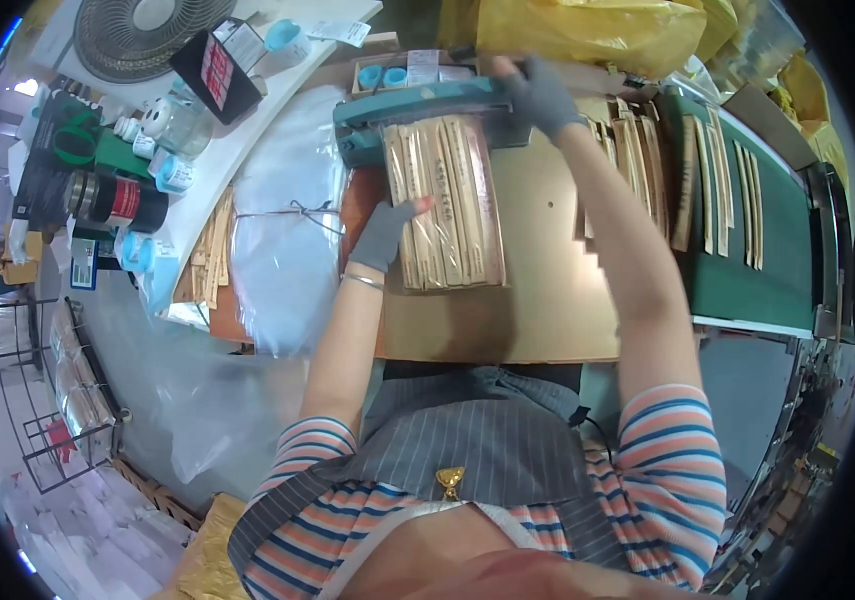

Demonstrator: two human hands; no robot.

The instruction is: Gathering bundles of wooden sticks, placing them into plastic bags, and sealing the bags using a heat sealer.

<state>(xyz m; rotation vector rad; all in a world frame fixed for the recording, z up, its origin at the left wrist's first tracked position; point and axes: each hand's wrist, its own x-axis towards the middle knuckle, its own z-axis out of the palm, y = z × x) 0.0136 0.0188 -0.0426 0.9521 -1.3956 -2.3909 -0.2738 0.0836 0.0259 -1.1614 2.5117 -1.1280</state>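
My left hand point(386, 232), in a grey fingerless glove, grips the left edge of a clear plastic bag point(448, 215), thumb on top. Inside the bag lie several long, flat tan strips side by side, with dark markings. The bag's far end reaches under the arm of a teal heat sealer point(418, 103) at the back of the table. My right hand point(543, 98), gloved the same way, is closed over the right end of the sealer's arm; part of its grip is hidden.
A stack of clear plastic bags point(288, 220) tied with string lies left. More tan strips point(638, 165) stand at the right, some on a green mat point(783, 250). A side table holds a fan point(153, 30), a phone point(216, 78), a jar point(180, 128) and a dark flask point(113, 200). Yellow plastic point(588, 35) lies behind.
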